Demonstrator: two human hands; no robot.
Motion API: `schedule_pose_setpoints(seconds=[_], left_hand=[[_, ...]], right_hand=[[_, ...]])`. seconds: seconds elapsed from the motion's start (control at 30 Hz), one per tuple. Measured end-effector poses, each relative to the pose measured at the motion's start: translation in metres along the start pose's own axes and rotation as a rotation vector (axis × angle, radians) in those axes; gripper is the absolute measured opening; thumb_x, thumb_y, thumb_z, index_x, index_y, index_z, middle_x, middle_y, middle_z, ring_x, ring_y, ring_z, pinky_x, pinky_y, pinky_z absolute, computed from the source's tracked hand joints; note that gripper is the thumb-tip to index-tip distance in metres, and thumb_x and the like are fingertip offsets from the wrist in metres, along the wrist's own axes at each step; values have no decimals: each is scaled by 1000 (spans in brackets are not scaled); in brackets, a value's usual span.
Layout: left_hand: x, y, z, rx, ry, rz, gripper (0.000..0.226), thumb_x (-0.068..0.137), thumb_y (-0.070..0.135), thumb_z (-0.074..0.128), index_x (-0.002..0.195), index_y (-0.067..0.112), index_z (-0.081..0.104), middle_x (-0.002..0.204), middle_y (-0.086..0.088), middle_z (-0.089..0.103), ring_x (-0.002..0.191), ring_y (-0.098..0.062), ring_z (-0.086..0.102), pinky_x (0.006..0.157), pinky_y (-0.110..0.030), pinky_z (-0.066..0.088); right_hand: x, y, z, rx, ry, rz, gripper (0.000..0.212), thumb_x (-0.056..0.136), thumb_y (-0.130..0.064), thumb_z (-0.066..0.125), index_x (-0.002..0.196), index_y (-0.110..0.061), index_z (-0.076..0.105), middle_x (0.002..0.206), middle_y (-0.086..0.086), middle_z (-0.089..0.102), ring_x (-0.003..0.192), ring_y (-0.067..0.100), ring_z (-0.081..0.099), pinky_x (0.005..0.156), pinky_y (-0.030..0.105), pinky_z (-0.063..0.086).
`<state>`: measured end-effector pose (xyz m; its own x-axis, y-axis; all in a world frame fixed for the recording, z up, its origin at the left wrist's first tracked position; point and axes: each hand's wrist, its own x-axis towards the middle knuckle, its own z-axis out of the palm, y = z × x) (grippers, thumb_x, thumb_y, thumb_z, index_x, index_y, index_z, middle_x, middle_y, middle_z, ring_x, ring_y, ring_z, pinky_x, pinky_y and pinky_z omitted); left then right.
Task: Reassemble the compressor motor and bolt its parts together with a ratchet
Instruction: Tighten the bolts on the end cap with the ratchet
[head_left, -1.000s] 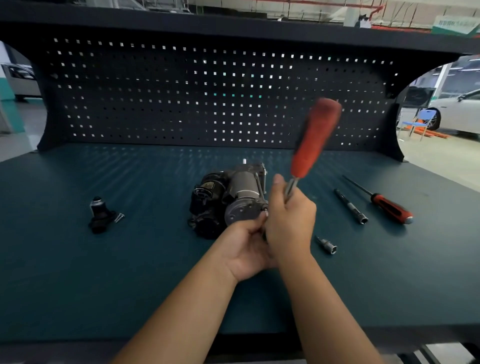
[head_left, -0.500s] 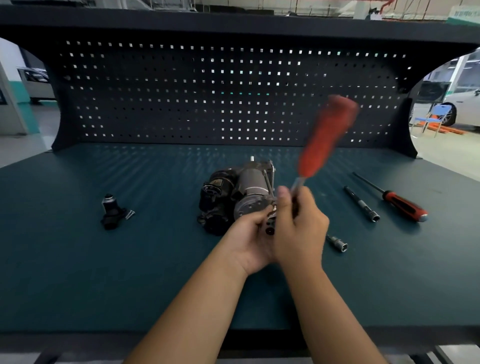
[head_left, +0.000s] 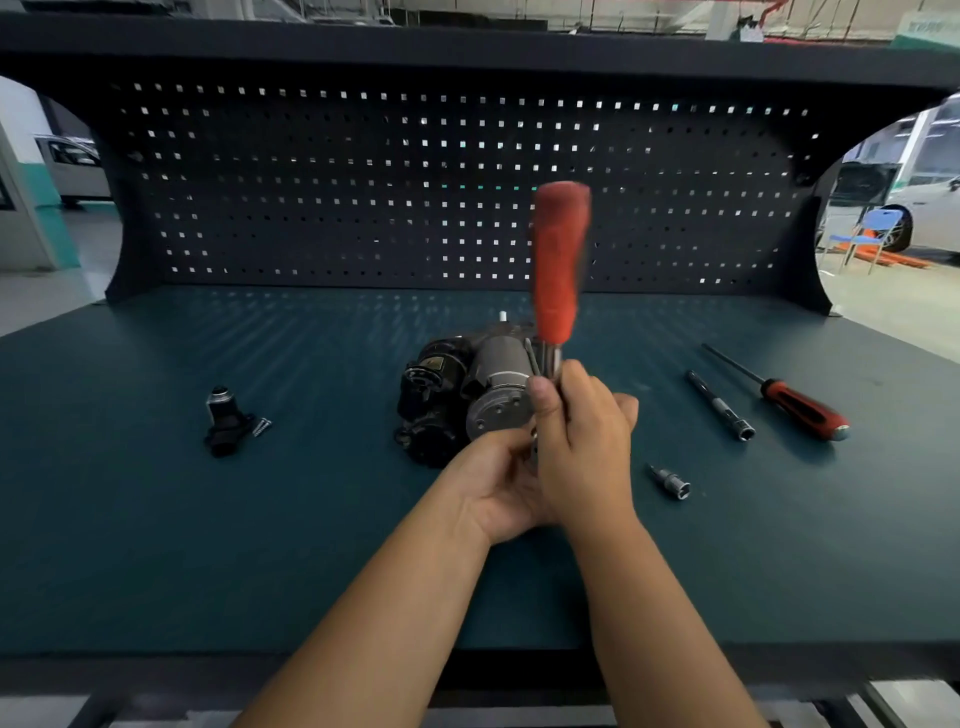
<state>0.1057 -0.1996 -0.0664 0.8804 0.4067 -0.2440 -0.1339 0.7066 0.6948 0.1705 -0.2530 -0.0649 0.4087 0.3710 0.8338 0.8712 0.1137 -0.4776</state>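
Head view: the only writing is on a green sign (head_left: 930, 31) at the top right edge, too small to read. The compressor motor (head_left: 467, 395) lies on its side at the middle of the dark bench (head_left: 156, 519), in front of a pegboard (head_left: 311, 182). The right hand (head_left: 582, 441) is clamped round the metal shank of the ratchet (head_left: 560, 265), whose blurred red handle stands nearly upright and hides part of the motor. The left hand (head_left: 498, 483) curls in beneath it at the motor's round end cap; whether it clamps anything cannot be told. To the right lie one socket (head_left: 672, 483), one extension bar (head_left: 719, 405) and one red-handled screwdriver (head_left: 795, 402). To the left sit one black part (head_left: 223, 423) and one screw (head_left: 262, 427) just beside it.
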Motion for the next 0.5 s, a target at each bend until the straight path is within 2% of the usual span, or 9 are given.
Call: schedule_pose_setpoints(seconds=[0.07, 0.1, 0.13, 0.23, 0.27, 0.33, 0.37, 0.43, 0.5], left_hand=[[-1, -1, 3, 9, -18, -5, 15, 73, 12, 58, 70, 6, 71, 75, -6, 65, 69, -17, 64, 66, -27, 51], [0, -1, 3, 2, -21, 1, 15, 73, 12, 58, 71, 6, 71, 75, -6, 65, 67, -17, 64, 65, -27, 51], [1, -2, 2, -6, -16, 13, 17, 79, 14, 56, 76, 7, 71, 75, -6, 66, 67, -17, 64, 64, -27, 51], [3, -3, 0, 19, -40, 2, 31, 95, 30, 39, 100, 12, 64, 86, -6, 65, 75, -22, 62, 75, -35, 46], [2, -3, 1, 51, -66, -18, 35, 96, 34, 35, 105, 14, 62, 89, -6, 66, 77, -23, 63, 77, -37, 45], [0, -4, 2, 108, -100, -40, 37, 98, 38, 30, 114, 17, 56, 95, -6, 63, 82, -24, 61, 80, -41, 45], [0, -5, 3, 123, -98, -42, 35, 98, 38, 30, 118, 18, 52, 96, -6, 61, 82, -24, 61, 80, -42, 46], [1, -5, 4, 95, -76, -46, 30, 98, 36, 33, 117, 19, 49, 89, -4, 61, 75, -22, 62, 77, -40, 47], [1, -5, 2, 38, -48, -42, 29, 98, 32, 36, 107, 14, 58, 84, -4, 62, 70, -22, 64, 75, -39, 46]], right_hand=[[0, 0, 1, -84, 18, -101, 31, 92, -41, 37, 69, -22, 33, 56, -17, 26, 56, 12, 34, 66, 33, 20], [-1, 1, 3, -85, 45, -90, 29, 92, -41, 39, 70, -23, 36, 56, -18, 26, 56, 8, 35, 66, 33, 21], [-2, 1, 4, -30, 87, -8, 28, 93, -41, 40, 71, -23, 40, 56, -18, 31, 57, 2, 38, 65, 30, 24], [-2, 7, 0, 272, 318, 460, 29, 97, -37, 43, 73, -21, 48, 60, -13, 47, 58, -9, 47, 55, 10, 33], [0, 12, -3, 321, 369, 597, 31, 99, -35, 42, 73, -20, 50, 63, -11, 49, 56, -10, 48, 54, 7, 34], [3, 22, -8, 342, 355, 755, 34, 102, -32, 37, 77, -15, 53, 67, -7, 51, 57, -4, 49, 52, 5, 34], [4, 24, -9, 331, 326, 769, 35, 102, -32, 35, 79, -12, 53, 67, -6, 50, 58, -2, 48, 52, 6, 33], [3, 21, -8, 285, 279, 686, 34, 102, -31, 34, 74, -16, 48, 64, -6, 46, 57, -1, 46, 52, 10, 33], [-1, 12, -7, 224, 230, 536, 34, 102, -32, 36, 68, -26, 37, 59, -8, 42, 60, 3, 45, 61, 26, 36]])
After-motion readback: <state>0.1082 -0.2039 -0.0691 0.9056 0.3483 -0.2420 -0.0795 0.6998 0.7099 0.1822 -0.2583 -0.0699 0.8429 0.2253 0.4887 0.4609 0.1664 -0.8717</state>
